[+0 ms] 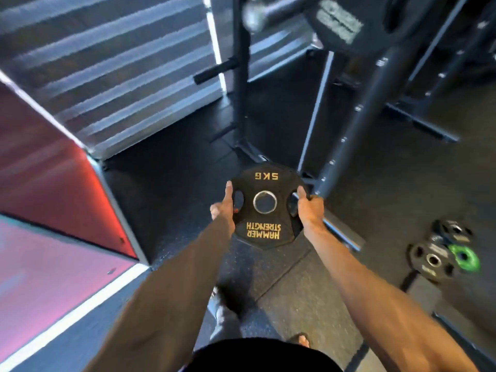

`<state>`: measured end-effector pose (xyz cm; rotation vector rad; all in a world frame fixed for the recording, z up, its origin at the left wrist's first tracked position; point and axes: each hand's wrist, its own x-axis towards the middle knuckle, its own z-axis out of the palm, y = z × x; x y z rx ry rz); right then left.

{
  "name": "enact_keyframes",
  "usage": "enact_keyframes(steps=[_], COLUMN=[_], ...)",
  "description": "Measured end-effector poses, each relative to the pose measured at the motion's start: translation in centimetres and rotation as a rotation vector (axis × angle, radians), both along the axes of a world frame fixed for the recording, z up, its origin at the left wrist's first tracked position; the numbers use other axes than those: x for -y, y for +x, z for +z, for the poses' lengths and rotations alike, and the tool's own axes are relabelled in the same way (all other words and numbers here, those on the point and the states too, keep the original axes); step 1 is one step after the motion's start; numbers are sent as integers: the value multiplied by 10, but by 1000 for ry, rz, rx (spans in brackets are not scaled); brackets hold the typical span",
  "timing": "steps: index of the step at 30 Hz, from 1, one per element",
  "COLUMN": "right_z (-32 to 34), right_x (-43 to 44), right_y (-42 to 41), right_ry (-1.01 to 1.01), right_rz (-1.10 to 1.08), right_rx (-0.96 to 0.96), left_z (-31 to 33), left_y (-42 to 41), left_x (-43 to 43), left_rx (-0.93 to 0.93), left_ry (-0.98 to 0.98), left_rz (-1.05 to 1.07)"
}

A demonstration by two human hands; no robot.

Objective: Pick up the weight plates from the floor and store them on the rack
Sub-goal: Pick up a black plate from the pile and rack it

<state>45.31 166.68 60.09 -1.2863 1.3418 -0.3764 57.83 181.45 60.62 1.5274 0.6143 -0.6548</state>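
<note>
The left forearm [171, 291] and right forearm [375, 291] are bare along their whole visible length, and the left hand [224, 208] and right hand [310, 208] are bare too. A black garment [263, 355] covers the waist at the bottom edge. One foot [302, 339] shows bare toes. The other foot [222, 315] looks greyish and blurred.

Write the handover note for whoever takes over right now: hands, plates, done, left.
The left hand and right hand each grip a side of the 5 kg plate, held off the floor before the rack.
Done: this plate is lifted, not yet stored.
Left: slide it onto the bare peg, then fetch the black plates and green plate on the floor to the right.
</note>
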Motion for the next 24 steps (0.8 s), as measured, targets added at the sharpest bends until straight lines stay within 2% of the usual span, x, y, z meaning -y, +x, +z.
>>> enact_keyframes(steps=[5, 7, 9, 10, 11, 12, 17, 24], right_z=[38, 52, 69, 77, 85, 91, 137, 210], right_x=[-46, -61, -76, -80, -84, -86, -71, -14], right_y=[129, 176, 222, 244, 264, 284, 376, 478], right_ry=[-107, -150, -177, -191, -207, -222, -346, -537], right_rz=[70, 86, 76, 63, 48, 37, -9, -77], right_rx=[130, 152, 213, 249, 278, 305, 459, 698], left_z=[21, 40, 64, 72, 85, 99, 155, 212], left_y=[121, 160, 205, 224, 238, 255, 338, 454], left_x=[-49, -69, -81, -87, -89, -91, -73, -6], left_rx=[92, 171, 294, 291, 303, 318, 424, 704], left_ry=[128, 105, 116, 70, 114, 138, 6, -100], left_rz=[146, 215, 221, 241, 147, 160, 253, 260])
